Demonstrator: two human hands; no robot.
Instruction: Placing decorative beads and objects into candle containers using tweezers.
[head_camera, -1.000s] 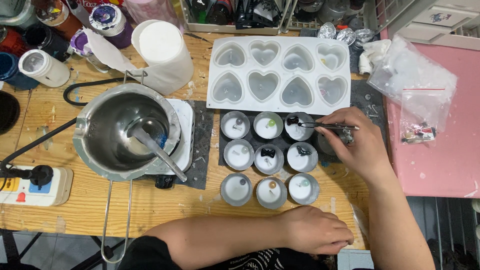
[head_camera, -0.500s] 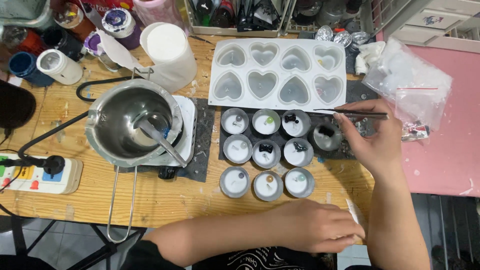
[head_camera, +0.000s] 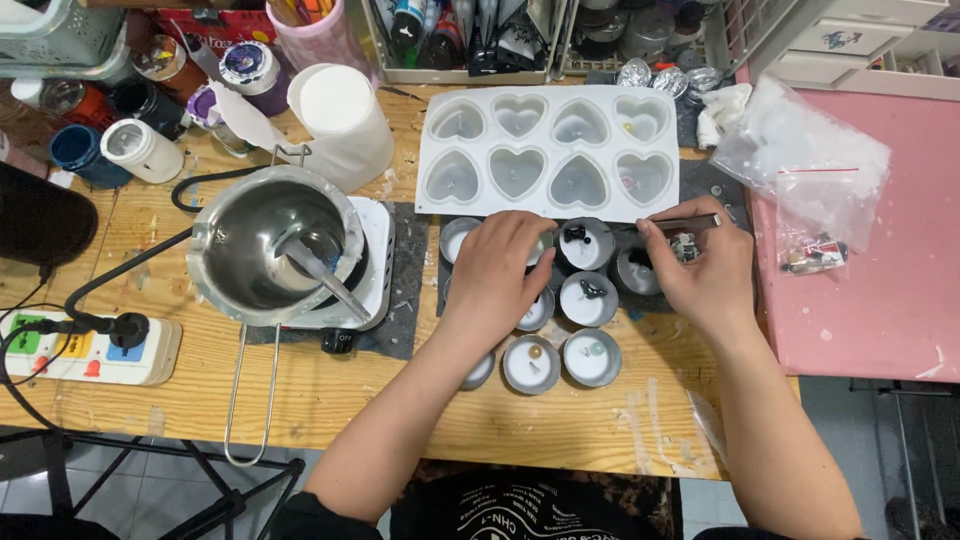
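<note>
The left hand lies palm down over a cluster of small round cups on the wooden counter, its fingers curled loosely over the upper middle ones and touching them; whether it actually grips a cup cannot be told, since the hand hides what is under it. The right hand is closed in a pinch on thin metal tweezers, which lie nearly level with their tips pointing left toward the top row of cups, just below the mould's lower edge.

The cups stand in rows on a dark mat and hold pale wax (several with small dark or coloured bits set in the surface). Three in the lowest row show clearly near the counter's front edge. Just behind the cups lies a white mould with eight heart-shaped hollows in two rows.

To the left, a steel melting pot sits on a white hot plate, with a spoon resting inside and a long wire handle reaching toward the counter's front. Behind it stands a white cylinder, and further left jars of several colours. A power strip lies at the far left with a black plug in it. On the right, a clear plastic bag rests on a pink surface.
</note>
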